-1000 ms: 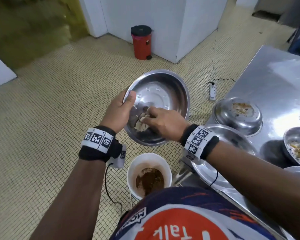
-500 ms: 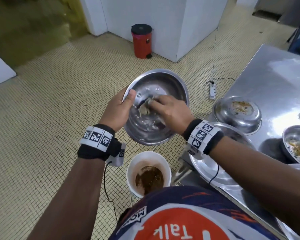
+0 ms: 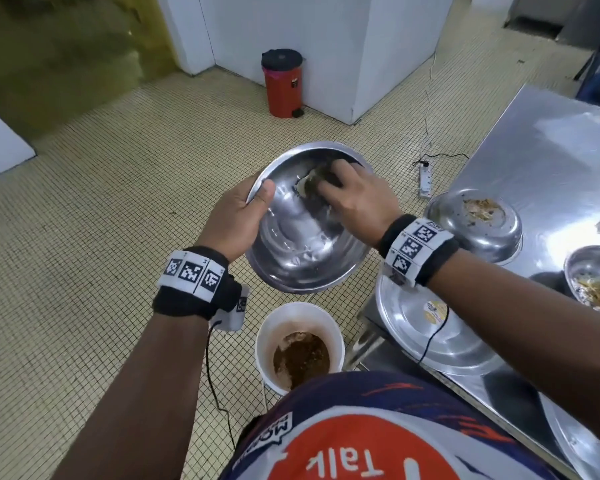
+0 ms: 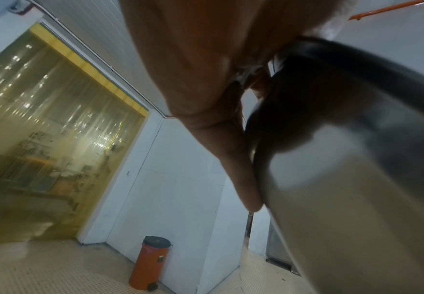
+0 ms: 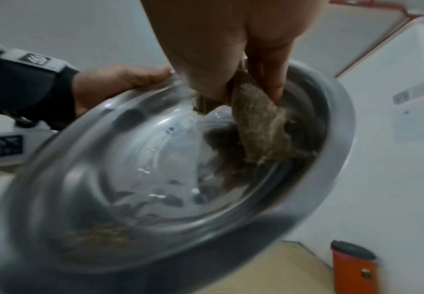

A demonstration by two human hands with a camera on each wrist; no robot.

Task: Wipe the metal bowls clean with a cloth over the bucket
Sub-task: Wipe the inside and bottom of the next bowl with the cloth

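A large metal bowl [image 3: 302, 237] hangs tilted above the white bucket [image 3: 267, 344], which holds brown slop. My left hand [image 3: 238, 220] grips the bowl's left rim, thumb inside, fingers under the bowl [image 4: 356, 179]. My right hand [image 3: 354, 199] pinches a soiled grey-brown cloth [image 3: 310, 183] and presses it against the far inner wall. In the right wrist view the cloth [image 5: 258, 123] sits between my fingers and thumb, low against the bowl's [image 5: 155, 179] wall. Brown bits lie at the bowl's near edge.
A steel table [image 3: 551, 161] stands on the right with a dirty upturned bowl [image 3: 475, 226], another dirty bowl [image 3: 593, 282] and a flat steel tray [image 3: 430, 327]. A red pedal bin [image 3: 282, 83] stands by the white wall. A power strip [image 3: 425, 180] lies on the tiled floor.
My right hand has carried the cloth from the bowl's near lower wall up across the inside to the far rim. The left hand has kept its grip on the rim.
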